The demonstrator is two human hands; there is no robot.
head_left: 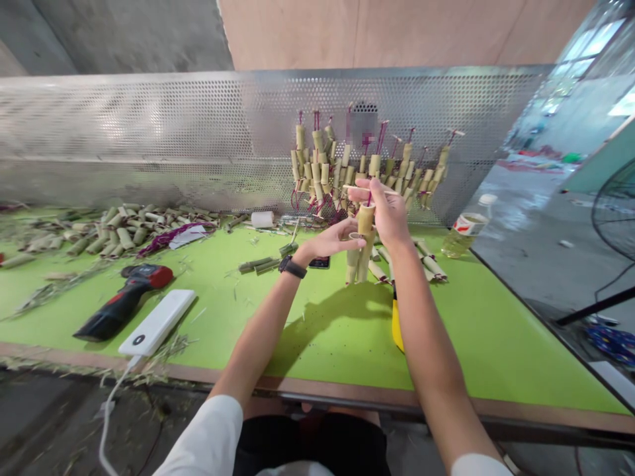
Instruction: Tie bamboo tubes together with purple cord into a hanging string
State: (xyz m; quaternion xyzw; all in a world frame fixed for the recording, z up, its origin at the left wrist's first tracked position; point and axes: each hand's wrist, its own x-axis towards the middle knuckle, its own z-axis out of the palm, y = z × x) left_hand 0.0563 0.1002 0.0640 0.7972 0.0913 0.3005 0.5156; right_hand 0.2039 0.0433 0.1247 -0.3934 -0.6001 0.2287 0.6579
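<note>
A strung bamboo figure (366, 220), made of pale green tube pieces, hangs upright over the table in front of me. Purple cord comes out of its top piece and runs to a thin stick (353, 188). My right hand (391, 215) is closed at the top, gripping the stick and cord. Lower down, my left hand (338, 239) reaches in from the side, its thumb and fingers around an open-ended tube of the same figure. Part of the left fingers is hidden behind the bamboo. The figure's lower tubes dangle just above the green tabletop.
Several finished bamboo figures (317, 173) hang on the perforated metal panel (188, 125). Loose tubes (119, 231) and purple cord (161, 241) lie at left, near a drill (129, 297) and white power bank (157, 322). A yellow-handled tool (397, 324), phone (320, 263) and bottle (465, 231) are also there.
</note>
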